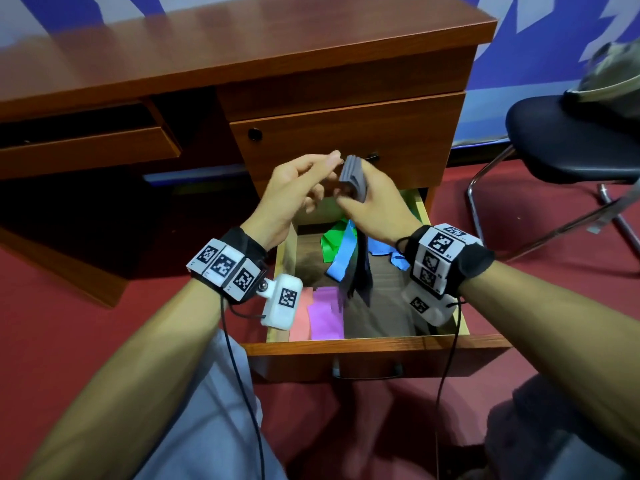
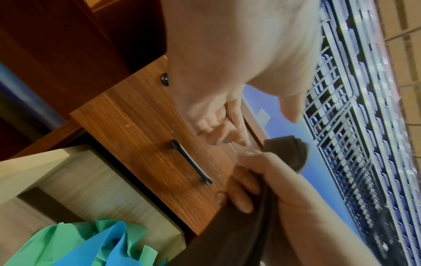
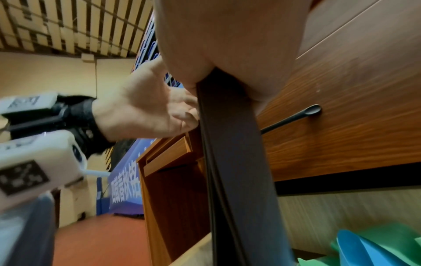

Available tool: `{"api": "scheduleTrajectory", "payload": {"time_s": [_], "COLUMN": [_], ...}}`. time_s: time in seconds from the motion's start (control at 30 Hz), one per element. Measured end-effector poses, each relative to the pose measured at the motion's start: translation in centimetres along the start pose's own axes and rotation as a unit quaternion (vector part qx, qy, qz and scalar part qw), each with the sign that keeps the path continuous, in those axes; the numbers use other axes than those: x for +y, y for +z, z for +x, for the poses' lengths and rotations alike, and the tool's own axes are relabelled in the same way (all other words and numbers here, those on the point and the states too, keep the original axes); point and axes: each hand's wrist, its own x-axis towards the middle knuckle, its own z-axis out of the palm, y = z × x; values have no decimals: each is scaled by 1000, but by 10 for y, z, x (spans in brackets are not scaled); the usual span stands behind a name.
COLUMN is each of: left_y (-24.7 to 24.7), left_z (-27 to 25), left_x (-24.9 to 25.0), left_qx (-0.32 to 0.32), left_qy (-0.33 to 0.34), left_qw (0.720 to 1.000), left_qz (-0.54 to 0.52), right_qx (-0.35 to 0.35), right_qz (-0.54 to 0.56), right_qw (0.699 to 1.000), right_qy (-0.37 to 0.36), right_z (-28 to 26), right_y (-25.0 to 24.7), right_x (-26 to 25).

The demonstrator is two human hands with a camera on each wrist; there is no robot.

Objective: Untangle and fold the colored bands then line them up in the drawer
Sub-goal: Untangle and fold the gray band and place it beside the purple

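Above drawer (image 1: 349,348), right hand (image 1: 375,202) grips seemingly grey band (image 1: 351,176).

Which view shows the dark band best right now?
The head view: the dark band shows whole, folded layers gripped in the right hand, tail hanging into the drawer. The left wrist view catches only the folded top, and the right wrist view only the hanging strip.

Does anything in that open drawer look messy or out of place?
Yes. At the back of the drawer, the green band and blue band lie in a crumpled tangle, while the pink band and purple band lie flat side by side at the front. The right hand holds a dark band, its tail dangling.
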Motion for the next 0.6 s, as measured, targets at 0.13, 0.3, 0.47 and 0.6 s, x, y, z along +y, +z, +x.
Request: {"api": "scheduleTrajectory", "payload": {"time_s": [0.13,0.3,0.47,0.6], "left_y": [-2,19,52,58], "left_z": [3,-4,-12,-13], "left_x": [-17,-29,-35,-39], "left_qx": [-96,-209,-194,-197], "left_qy": [-10,-70,-72,-106], "left_qw": [994,965,970,969], "left_qz": [51,142,127,106], "right_qx": [40,60,41,58], "right_qz": [76,128,243,315], "right_qw": [996,990,968,945], "right_qy": [10,22,45,71], "right_z": [9,13,13,16], "right_y": [-8,-16,-17,-25], "right_x": [-10,-19,-27,-24]}}
